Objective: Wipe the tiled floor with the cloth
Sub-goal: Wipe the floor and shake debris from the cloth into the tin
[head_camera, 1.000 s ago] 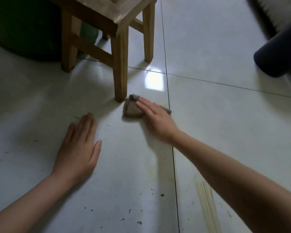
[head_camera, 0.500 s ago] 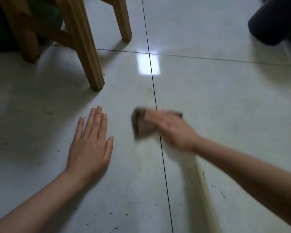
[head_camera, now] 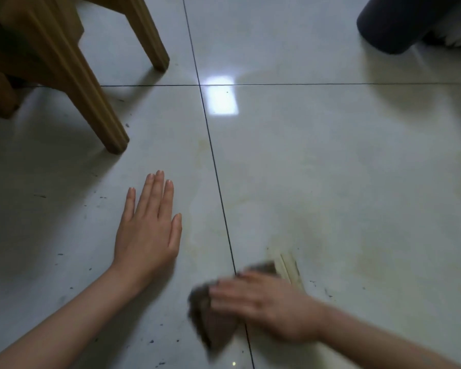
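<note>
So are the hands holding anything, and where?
The right hand presses on top of the cloth, fingers laid across it. The left hand holds nothing, flat on the floor.

Both arms are bare as far as the picture edge. The left forearm (head_camera: 64, 323) enters at 7 o'clock, the right forearm (head_camera: 383, 339) at 4 o'clock. The left hand (head_camera: 147, 230) has slim fingers with nails that seem short and plain. The right hand (head_camera: 266, 307) is blurred.

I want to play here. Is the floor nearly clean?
Not yet. The far tiles look shiny. The right hand presses the cloth, blurred mid-wipe. Left to do: dark specks near the left hand and a yellow streak.
</note>
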Demonstrator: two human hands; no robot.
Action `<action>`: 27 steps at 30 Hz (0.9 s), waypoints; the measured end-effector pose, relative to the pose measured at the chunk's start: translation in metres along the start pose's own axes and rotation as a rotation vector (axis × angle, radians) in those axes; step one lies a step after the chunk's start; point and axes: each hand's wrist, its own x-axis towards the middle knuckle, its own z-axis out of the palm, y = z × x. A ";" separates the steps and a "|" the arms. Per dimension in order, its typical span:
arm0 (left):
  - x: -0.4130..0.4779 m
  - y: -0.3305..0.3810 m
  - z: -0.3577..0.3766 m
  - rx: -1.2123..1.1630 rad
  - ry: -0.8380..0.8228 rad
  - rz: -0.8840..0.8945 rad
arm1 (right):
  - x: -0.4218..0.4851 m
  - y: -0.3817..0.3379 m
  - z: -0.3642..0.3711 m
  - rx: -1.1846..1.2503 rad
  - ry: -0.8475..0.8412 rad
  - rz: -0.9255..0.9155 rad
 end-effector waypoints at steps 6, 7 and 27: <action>0.008 0.022 0.007 -0.026 0.015 0.013 | 0.065 0.158 -0.073 -0.011 0.358 0.692; 0.009 0.025 0.008 -0.018 0.016 0.017 | 0.070 0.163 -0.073 -0.019 0.403 0.746; 0.027 0.074 0.025 0.044 -0.019 0.119 | -0.018 0.140 -0.044 -0.024 0.595 1.038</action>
